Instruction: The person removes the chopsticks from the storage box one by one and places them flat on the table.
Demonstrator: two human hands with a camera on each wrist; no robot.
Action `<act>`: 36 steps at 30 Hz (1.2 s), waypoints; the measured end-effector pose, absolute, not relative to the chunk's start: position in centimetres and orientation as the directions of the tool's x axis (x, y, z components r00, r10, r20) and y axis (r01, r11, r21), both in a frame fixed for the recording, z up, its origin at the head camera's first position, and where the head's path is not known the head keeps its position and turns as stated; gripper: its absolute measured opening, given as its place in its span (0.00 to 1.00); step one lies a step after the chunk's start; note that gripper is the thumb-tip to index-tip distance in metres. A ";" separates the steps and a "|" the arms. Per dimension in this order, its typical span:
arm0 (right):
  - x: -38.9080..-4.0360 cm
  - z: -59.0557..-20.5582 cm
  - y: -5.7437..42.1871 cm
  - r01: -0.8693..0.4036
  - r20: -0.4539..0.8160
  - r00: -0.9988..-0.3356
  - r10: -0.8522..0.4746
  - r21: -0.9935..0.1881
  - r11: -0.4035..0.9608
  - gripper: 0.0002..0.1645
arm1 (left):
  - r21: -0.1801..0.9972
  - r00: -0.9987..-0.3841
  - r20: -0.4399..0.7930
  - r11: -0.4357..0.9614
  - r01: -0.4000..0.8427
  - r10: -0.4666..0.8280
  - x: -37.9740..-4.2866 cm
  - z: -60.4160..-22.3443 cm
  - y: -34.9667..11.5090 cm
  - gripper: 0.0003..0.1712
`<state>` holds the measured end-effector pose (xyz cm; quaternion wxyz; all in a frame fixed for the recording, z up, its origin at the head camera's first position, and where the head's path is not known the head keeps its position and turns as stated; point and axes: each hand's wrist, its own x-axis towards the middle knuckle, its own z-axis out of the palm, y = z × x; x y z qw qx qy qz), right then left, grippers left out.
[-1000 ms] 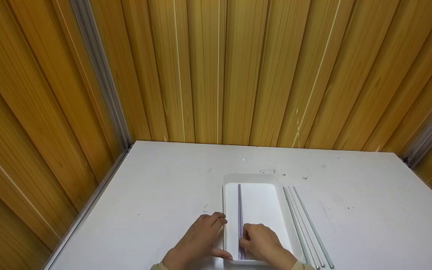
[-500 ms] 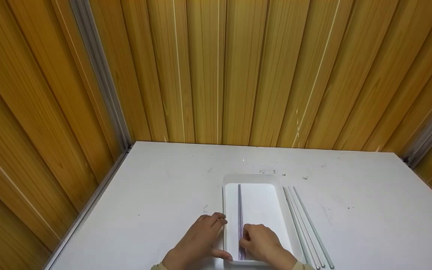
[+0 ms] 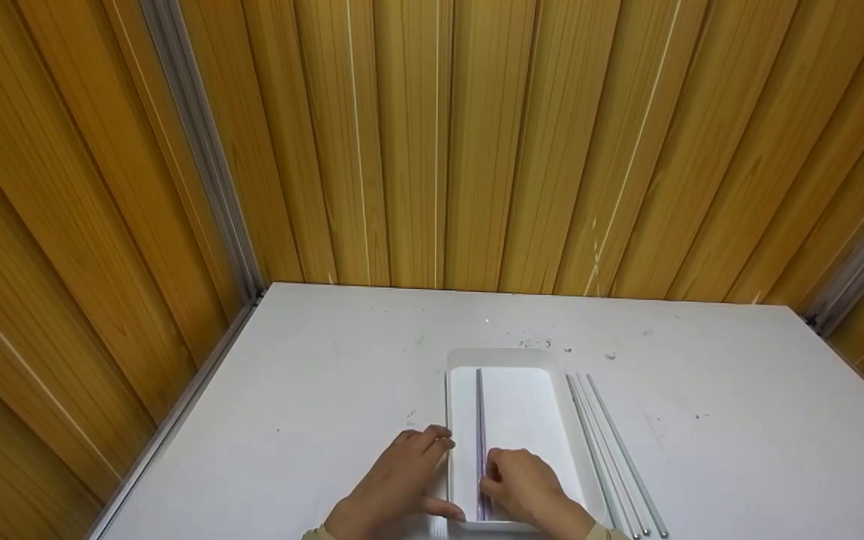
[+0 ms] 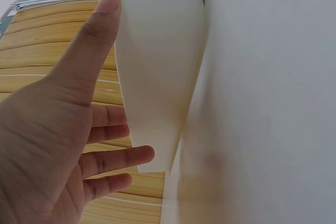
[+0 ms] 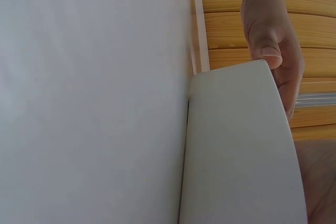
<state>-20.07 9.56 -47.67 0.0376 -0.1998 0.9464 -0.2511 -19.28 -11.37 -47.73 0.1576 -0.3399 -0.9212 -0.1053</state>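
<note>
A long white tray (image 3: 522,420) lies on the table with a pair of thin purple chopsticks (image 3: 480,420) lengthwise inside it, left of its middle. My right hand (image 3: 526,484) reaches into the tray near its front end, and its curled fingers pinch the chopsticks' near part. My left hand (image 3: 406,472) rests at the tray's left side. Its thumb touches the near left corner, and its other fingers stretch along the left rim. In the left wrist view, the left hand's fingers (image 4: 118,160) look straight beside the tray wall (image 4: 160,66). The right hand's grip is hidden in the right wrist view.
Several pale green and whitish chopsticks (image 3: 619,457) with silvery ends lie just right of the tray. A pale striped piece (image 3: 439,527) shows partly under the left hand. The white table (image 3: 312,390) ends at wood-patterned panels (image 3: 477,150) behind and at the sides.
</note>
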 end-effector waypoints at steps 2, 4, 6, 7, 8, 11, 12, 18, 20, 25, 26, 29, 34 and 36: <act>-20.0 -47.6 9.6 -0.359 0.029 -0.918 -0.397 -0.491 0.794 0.07 | 0.084 -0.718 0.363 0.746 0.660 0.594 -19.3 -47.7 -11.4 0.49; -20.0 -47.6 9.6 -0.357 0.028 -0.919 -0.394 -0.487 0.797 0.08 | 0.081 -0.719 0.360 0.748 0.659 0.595 -19.3 -47.7 -11.3 0.49; -20.0 -47.6 9.6 -0.355 0.031 -0.921 -0.389 -0.482 0.801 0.08 | 0.078 -0.721 0.357 0.750 0.657 0.594 -19.3 -47.7 -11.3 0.49; -20.0 -47.6 9.6 -0.353 0.032 -0.922 -0.385 -0.479 0.804 0.09 | 0.077 -0.722 0.357 0.751 0.656 0.593 -19.3 -47.7 -11.3 0.49; -20.0 -47.6 9.5 -0.351 0.033 -0.923 -0.383 -0.477 0.806 0.09 | 0.075 -0.723 0.356 0.753 0.654 0.592 -19.3 -47.7 -11.3 0.49; -20.0 -47.6 9.5 -0.343 0.031 -0.926 -0.375 -0.479 0.808 0.10 | 0.073 -0.725 0.354 0.755 0.652 0.591 -19.2 -47.7 -11.3 0.49; -20.0 -47.7 9.5 -0.341 0.030 -0.927 -0.373 -0.480 0.808 0.10 | 0.072 -0.724 0.354 0.755 0.652 0.592 -19.2 -47.7 -11.3 0.49; -20.1 -47.7 9.4 -0.331 0.027 -0.931 -0.363 -0.482 0.812 0.11 | 0.078 -0.716 0.368 0.748 0.659 0.593 -19.2 -47.7 -11.3 0.49; -20.1 -47.7 9.3 -0.331 0.033 -0.933 -0.359 -0.474 0.816 0.11 | 0.080 -0.713 0.373 0.745 0.662 0.593 -19.2 -47.8 -11.3 0.49; -20.1 -47.7 9.1 -0.319 0.040 -0.940 -0.338 -0.447 0.835 0.12 | 0.090 -0.722 0.363 0.749 0.656 0.589 -19.2 -47.8 -11.3 0.49; -20.1 -47.7 9.1 -0.314 0.038 -0.942 -0.333 -0.443 0.839 0.12 | 0.092 -0.724 0.361 0.750 0.655 0.588 -19.2 -47.8 -11.3 0.49; -20.2 -47.7 9.0 -0.299 0.029 -0.947 -0.319 -0.436 0.849 0.13 | 0.094 -0.724 0.361 0.749 0.655 0.588 -19.2 -47.8 -11.3 0.49; -20.3 -47.6 9.0 -0.280 0.017 -0.953 -0.302 -0.429 0.859 0.13 | 0.086 -0.721 0.362 0.749 0.657 0.591 -19.3 -47.7 -11.2 0.49; -20.3 -47.7 9.0 -0.283 0.018 -0.952 -0.305 -0.429 0.858 0.12 | 0.088 -0.719 0.362 0.747 0.659 0.593 -19.3 -47.8 -11.2 0.49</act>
